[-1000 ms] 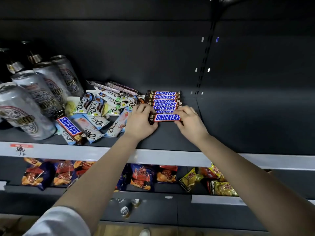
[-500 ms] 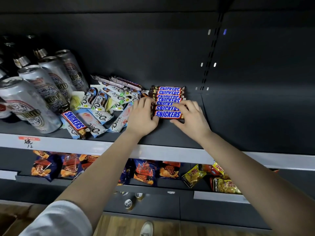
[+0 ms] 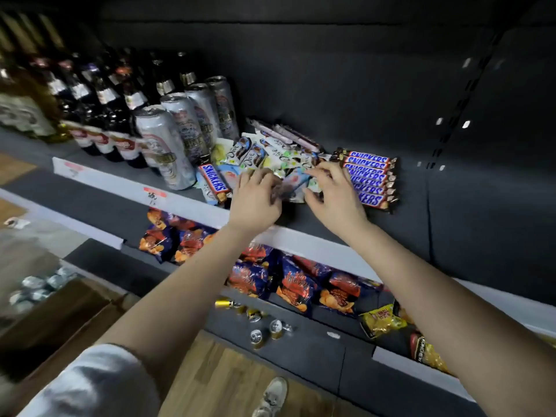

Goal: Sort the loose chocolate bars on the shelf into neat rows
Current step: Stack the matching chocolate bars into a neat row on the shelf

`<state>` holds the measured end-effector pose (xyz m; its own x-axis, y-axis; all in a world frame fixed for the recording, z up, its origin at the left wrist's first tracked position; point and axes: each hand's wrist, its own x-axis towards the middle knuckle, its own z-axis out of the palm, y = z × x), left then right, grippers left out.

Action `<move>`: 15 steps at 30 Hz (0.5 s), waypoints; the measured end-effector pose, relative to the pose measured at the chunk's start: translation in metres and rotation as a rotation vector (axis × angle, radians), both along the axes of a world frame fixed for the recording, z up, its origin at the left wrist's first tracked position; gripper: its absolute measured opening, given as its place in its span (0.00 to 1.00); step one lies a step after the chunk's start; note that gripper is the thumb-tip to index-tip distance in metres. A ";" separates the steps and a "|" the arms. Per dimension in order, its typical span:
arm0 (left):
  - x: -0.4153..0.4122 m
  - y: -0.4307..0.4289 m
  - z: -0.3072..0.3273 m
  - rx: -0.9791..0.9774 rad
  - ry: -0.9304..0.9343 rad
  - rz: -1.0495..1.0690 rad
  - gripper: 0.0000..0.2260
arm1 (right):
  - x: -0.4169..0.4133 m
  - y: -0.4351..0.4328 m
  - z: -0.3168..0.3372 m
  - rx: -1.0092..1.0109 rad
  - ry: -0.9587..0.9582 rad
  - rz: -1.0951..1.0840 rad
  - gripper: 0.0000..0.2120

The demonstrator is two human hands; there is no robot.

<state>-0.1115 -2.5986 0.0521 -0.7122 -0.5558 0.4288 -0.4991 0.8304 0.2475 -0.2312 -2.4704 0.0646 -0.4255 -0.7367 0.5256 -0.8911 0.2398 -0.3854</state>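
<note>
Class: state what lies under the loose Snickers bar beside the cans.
Pale wrappers poke out beneath the loose Snickers bar; their covered parts and print are hidden.

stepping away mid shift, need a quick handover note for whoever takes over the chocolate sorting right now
Left hand: fingers curled at the left end of a pale blue Dove packet; the grip is too blurred to confirm.
Right hand: pinches that packet's right end.
Done: the Snickers row lies neatly stacked at the right of the shelf.
Left: the loose Snickers bar beside the cans, the jumbled Dove pile and the long bars behind it are not yet in rows.
</note>
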 end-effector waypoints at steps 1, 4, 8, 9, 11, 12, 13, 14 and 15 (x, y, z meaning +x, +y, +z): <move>0.013 -0.002 -0.001 0.013 0.001 0.035 0.18 | 0.010 -0.007 -0.001 0.010 -0.028 0.022 0.17; 0.046 -0.010 -0.002 0.017 -0.013 0.134 0.17 | 0.035 -0.025 -0.005 0.011 -0.053 0.106 0.16; 0.071 -0.024 0.000 0.086 0.045 0.199 0.20 | 0.054 -0.042 -0.009 0.034 -0.077 0.148 0.17; 0.075 -0.029 0.001 0.125 0.070 0.211 0.22 | 0.056 -0.046 -0.010 0.036 -0.076 0.147 0.17; 0.080 -0.042 0.003 0.196 0.127 0.221 0.24 | 0.059 -0.055 -0.010 0.043 -0.069 0.144 0.18; 0.081 -0.049 0.004 0.219 0.152 0.220 0.25 | 0.060 -0.061 -0.009 0.052 -0.053 0.138 0.18; 0.082 -0.055 0.004 0.233 0.173 0.215 0.25 | 0.061 -0.066 -0.007 0.068 -0.040 0.132 0.19; 0.083 -0.061 0.004 0.242 0.187 0.206 0.25 | 0.063 -0.073 -0.006 0.088 -0.041 0.132 0.19; 0.084 -0.068 0.003 0.247 0.196 0.192 0.24 | 0.066 -0.080 -0.004 0.104 -0.058 0.139 0.20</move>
<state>-0.0276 -2.6663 0.0556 -0.5027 -0.7752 0.3826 -0.5631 0.6294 0.5355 -0.1655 -2.5508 0.0609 -0.3432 -0.8398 0.4207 -0.8953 0.1570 -0.4169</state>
